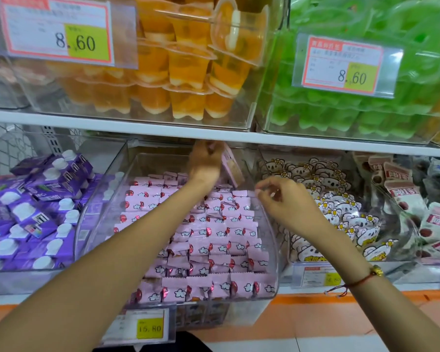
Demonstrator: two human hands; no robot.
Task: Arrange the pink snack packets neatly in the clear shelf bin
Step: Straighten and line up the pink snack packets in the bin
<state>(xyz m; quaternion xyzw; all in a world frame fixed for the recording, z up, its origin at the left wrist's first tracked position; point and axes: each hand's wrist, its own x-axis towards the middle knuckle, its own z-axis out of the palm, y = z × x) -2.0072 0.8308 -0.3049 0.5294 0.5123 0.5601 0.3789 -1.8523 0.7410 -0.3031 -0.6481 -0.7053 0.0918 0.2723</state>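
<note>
Left hand (205,158) grip on pink packet (231,165) above packet-filled clear bin (269,240).

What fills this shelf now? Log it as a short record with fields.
Target bin: clear shelf bin, middle of lower shelf, holding rows of pink snack packets
Left hand: at the bin's back, fingers gripping a pink packet held tilted
Right hand: above the bin's right side, fingers loosely curled, holding nothing
Neighbours: purple cartons left, koala-print packets right
Price tag: 16.80

White shop shelf (127,125) w/ wire-mesh back panel (8,146) (upper left), orange floor (341,318) below.
</note>
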